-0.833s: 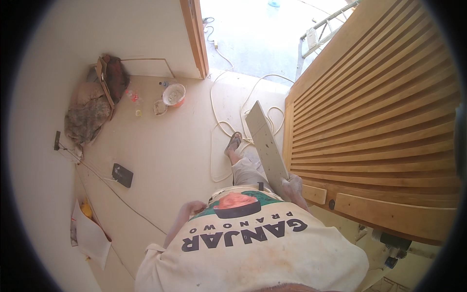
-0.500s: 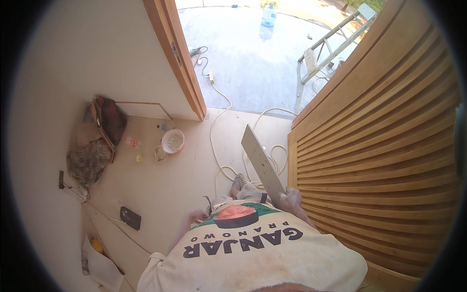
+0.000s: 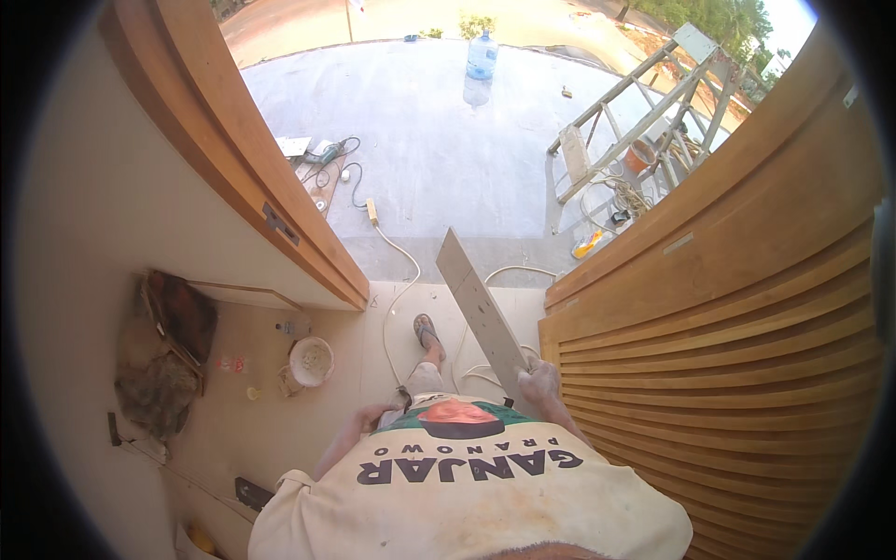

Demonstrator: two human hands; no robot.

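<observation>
Wood plank (image 3: 481,313), right hand (image 3: 539,383) gripping, angled up-left

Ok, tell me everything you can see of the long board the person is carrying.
The board is a long, narrow, flat plank, pale grey-brown like bare or dusty wood, with small dark marks along its face. It is held off the floor, tilted, its far end pointing forward and left toward the doorway. The right hand grips its near end beside the slatted wooden wall. Its far end looks cut square. Nothing else touches it; a white cable lies on the floor below.
</observation>
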